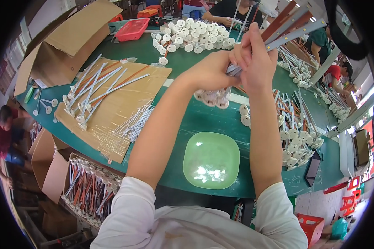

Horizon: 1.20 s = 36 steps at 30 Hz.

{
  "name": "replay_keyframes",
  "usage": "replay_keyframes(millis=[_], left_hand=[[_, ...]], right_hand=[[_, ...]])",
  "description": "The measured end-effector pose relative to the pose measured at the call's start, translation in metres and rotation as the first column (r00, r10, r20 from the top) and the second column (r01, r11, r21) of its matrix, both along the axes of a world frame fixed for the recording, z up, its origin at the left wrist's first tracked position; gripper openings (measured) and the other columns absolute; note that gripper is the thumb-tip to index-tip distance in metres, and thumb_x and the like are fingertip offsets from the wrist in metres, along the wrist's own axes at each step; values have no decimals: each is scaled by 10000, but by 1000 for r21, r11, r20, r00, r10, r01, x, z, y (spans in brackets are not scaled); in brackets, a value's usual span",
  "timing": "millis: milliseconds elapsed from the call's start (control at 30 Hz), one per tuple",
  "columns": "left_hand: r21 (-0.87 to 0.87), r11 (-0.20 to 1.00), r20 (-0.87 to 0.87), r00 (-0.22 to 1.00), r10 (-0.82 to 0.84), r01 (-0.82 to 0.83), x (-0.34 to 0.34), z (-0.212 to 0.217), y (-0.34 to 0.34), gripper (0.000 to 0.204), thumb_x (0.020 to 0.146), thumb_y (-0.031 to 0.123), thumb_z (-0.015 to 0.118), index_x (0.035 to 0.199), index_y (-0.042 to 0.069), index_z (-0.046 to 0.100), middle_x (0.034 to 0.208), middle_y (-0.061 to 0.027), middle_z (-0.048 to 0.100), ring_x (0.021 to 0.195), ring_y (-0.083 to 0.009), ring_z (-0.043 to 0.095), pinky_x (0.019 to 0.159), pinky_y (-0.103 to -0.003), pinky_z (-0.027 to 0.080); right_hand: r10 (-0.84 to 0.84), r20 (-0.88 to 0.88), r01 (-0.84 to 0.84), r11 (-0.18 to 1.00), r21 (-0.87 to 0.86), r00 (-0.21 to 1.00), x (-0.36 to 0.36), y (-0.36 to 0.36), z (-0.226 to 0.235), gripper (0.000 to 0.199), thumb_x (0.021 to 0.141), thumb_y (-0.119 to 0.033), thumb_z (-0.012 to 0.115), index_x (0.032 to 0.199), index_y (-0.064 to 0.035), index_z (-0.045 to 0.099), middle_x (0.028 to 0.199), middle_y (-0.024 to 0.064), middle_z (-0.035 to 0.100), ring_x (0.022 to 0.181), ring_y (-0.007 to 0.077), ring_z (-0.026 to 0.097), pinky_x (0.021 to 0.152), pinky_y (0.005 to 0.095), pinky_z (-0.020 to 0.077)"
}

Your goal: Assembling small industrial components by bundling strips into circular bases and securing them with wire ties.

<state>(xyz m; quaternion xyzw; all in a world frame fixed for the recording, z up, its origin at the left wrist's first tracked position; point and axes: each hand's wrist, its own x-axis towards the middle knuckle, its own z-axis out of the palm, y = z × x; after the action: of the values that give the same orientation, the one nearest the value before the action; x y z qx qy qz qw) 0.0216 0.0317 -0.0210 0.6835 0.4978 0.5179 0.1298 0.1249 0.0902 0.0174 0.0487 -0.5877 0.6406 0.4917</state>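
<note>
Up over the table, my left hand [214,68] and my right hand [257,62] are both closed around a bundle of LED strips [297,34]. The strips are narrow, some white and some orange-brown, and fan out to the upper right. Below my hands their round white bases [212,98] hang together in a cluster. My fingers hide the middle of the bundle. Nearer to me, a light green square plate [211,155] lies on the green table [174,124] between my forearms.
Cardboard [108,141] at left carries loose strips [104,91] and thin white ties [135,122]. Behind are piled white bases [191,35], a red basket [132,29] and an open carton [66,45]. More strips [295,141] crowd the right. A filled box [91,186] stands lower left. Other people work around.
</note>
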Motion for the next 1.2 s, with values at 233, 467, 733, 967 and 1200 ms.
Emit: replay_keyframes(millis=[233, 467, 733, 967, 1200], left_hand=[[-199, 971, 163, 982, -98, 130, 19, 18, -13, 242, 854, 215, 622, 952, -4, 587, 764, -85, 637, 654, -154, 611, 608, -296, 488], [-116, 974, 108, 977, -182, 194, 12, 21, -12, 335, 937, 340, 518, 923, 9, 561, 652, -43, 563, 564, -123, 558, 522, -275, 458], [130, 814, 426, 773, 470, -567, -77, 24, -80, 224, 990, 237, 431, 877, 53, 490, 605, -2, 431, 496, -87, 434, 469, -229, 383], [304, 632, 626, 650, 431, -712, -101, 42, -135, 227, 988, 236, 424, 839, 72, 473, 599, 0, 400, 496, -100, 408, 474, -233, 380], [213, 710, 579, 672, 462, -671, -104, 37, -140, 278, 965, 254, 480, 796, 34, 464, 661, -31, 444, 632, -132, 485, 544, -245, 360]], right_hand=[[-396, -63, 400, 911, 101, 916, 2, 27, 1, 359, 938, -281, 570, 703, -10, 554, 542, 18, 467, 582, 142, 523, 600, 290, 433], [-315, -5, 314, 948, 52, 949, 15, -2, 21, 278, 927, -243, 577, 806, 7, 569, 615, 70, 545, 709, 204, 607, 751, 349, 494], [-668, 38, 345, 431, 834, 743, -23, -9, -41, 222, 871, -203, 625, 891, 16, 599, 743, 112, 617, 731, 230, 619, 761, 338, 492], [-348, 667, -646, 194, 738, 658, -54, -42, -89, 177, 777, -83, 651, 946, -32, 641, 923, 140, 639, 859, 309, 624, 717, 402, 498], [-536, 666, -800, -32, 599, 520, -77, -76, -83, 67, 725, -26, 617, 787, -22, 642, 899, 130, 632, 846, 322, 624, 688, 401, 497]])
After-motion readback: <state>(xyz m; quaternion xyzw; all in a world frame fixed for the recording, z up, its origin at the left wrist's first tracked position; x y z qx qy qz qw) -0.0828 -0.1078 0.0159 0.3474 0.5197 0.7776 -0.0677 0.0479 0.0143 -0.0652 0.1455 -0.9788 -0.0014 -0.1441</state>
